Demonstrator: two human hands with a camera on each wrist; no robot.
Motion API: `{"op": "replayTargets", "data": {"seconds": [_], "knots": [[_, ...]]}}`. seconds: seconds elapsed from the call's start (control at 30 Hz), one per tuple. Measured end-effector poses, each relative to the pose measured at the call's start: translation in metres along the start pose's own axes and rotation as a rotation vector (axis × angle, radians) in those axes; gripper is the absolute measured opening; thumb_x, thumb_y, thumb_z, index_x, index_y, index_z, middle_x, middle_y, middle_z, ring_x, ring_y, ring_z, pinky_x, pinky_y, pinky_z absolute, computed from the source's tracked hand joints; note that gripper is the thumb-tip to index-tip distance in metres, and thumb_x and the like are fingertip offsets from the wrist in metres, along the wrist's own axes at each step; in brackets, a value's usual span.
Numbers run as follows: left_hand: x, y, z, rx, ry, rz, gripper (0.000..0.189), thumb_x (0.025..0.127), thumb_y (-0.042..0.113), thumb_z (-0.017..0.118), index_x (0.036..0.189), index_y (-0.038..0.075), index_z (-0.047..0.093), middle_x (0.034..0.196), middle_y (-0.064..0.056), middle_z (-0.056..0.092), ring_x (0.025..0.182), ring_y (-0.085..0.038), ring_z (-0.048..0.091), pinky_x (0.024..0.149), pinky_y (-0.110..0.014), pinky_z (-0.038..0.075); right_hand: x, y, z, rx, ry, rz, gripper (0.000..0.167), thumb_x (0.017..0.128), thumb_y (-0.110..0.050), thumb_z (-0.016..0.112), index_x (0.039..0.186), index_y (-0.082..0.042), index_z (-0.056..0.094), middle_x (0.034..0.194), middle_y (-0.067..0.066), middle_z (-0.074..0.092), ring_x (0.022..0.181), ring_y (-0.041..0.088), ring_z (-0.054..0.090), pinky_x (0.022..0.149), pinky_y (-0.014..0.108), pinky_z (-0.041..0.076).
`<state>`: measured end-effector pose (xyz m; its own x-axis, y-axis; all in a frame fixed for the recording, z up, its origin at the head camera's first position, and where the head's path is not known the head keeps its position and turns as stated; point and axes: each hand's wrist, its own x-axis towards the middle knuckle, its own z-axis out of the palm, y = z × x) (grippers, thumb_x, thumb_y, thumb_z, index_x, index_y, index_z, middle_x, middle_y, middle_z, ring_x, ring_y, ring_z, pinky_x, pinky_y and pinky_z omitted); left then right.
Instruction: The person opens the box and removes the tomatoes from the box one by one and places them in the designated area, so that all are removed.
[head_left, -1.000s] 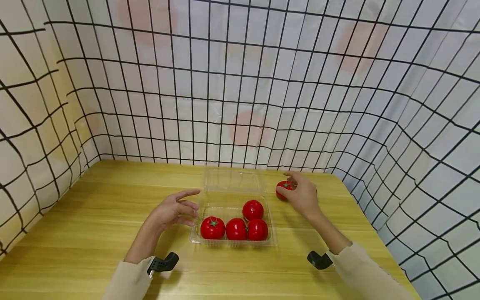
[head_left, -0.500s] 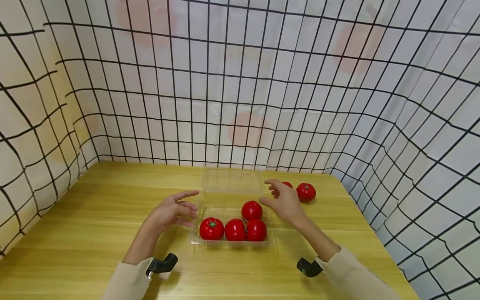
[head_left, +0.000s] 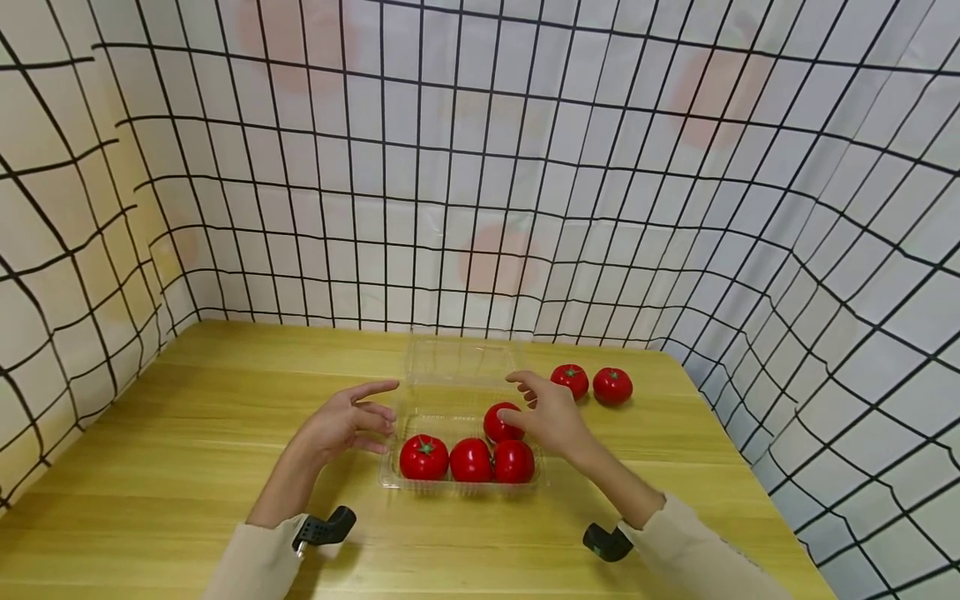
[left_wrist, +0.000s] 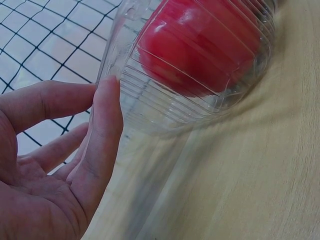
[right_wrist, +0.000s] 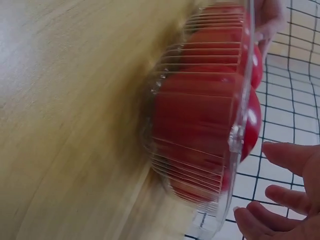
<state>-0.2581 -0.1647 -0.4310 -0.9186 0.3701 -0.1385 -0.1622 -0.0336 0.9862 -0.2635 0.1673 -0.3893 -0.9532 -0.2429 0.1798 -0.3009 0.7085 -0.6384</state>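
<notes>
Four red tomatoes sit inside a clear plastic clamshell (head_left: 465, 486) — the front-left tomato (head_left: 424, 458) with its green calyx up, the front-middle tomato (head_left: 470, 461) and the front-right tomato (head_left: 514, 461) along the near side, and the rear tomato (head_left: 498, 429) close behind the right end of that row. The transparent lid (head_left: 465, 362) lies folded back. At the right wall, the right hand (head_left: 555, 421) has a loose, unfilled grip, fingers parted; the right wrist view shows them apart from the rim. The left hand (head_left: 341, 425) is by the opposite wall with its fingers relaxed and spread, its grip holding nothing; whether a fingertip presses the rim is hard to tell. Beyond the right hand, two more tomatoes (head_left: 612, 386) rest side by side on the wood-grained counter (head_left: 465, 542). Black grid lines cross the pale backdrop (head_left: 465, 183).
</notes>
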Motion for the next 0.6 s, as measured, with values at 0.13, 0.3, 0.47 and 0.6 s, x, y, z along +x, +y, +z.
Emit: {"op": "replayTargets", "data": {"seconds": [0.13,0.3,0.47,0.6], "knots": [[-0.0004,0.0006,0.0005,-0.006,-0.002,0.001,0.075,0.091,-0.005,0.061,0.158,0.001,0.029,0.099,-0.008,0.064,0.081,-0.017,0.069,0.072,-0.038,0.065,-0.0012,-0.0001,0.0032,-0.031,-0.018,0.002,0.047,0.086,-0.021,0.081,0.130,-0.011,0.066,0.122,0.019,0.070,0.104,0.034,0.067,0.089,0.048,0.060],[-0.0010,0.0012,-0.0002,-0.013,-0.013,0.010,0.075,0.091,-0.005,0.061,0.158,0.001,0.028,0.102,-0.011,0.064,0.082,-0.017,0.069,0.072,-0.037,0.065,-0.0011,-0.0008,0.0047,-0.063,-0.028,-0.003,0.047,0.085,-0.022,0.082,0.128,-0.011,0.067,0.119,0.018,0.071,0.103,0.032,0.067,0.087,0.047,0.060],[-0.0009,0.0008,-0.0004,-0.001,-0.008,0.003,0.075,0.091,-0.005,0.061,0.158,0.001,0.029,0.104,-0.012,0.065,0.083,-0.017,0.069,0.073,-0.037,0.065,-0.0001,-0.0009,0.0071,-0.104,-0.044,-0.007,0.047,0.084,-0.022,0.083,0.127,-0.009,0.067,0.118,0.018,0.071,0.099,0.029,0.066,0.083,0.044,0.060],[-0.0003,-0.0002,-0.0003,0.009,-0.001,-0.002,0.074,0.091,-0.005,0.061,0.158,0.001,0.030,0.105,-0.014,0.064,0.084,-0.018,0.069,0.074,-0.038,0.065,-0.0003,-0.0004,0.0079,-0.115,-0.064,-0.011,0.049,0.084,-0.022,0.082,0.128,-0.007,0.066,0.120,0.018,0.070,0.100,0.029,0.066,0.083,0.044,0.060]]}}
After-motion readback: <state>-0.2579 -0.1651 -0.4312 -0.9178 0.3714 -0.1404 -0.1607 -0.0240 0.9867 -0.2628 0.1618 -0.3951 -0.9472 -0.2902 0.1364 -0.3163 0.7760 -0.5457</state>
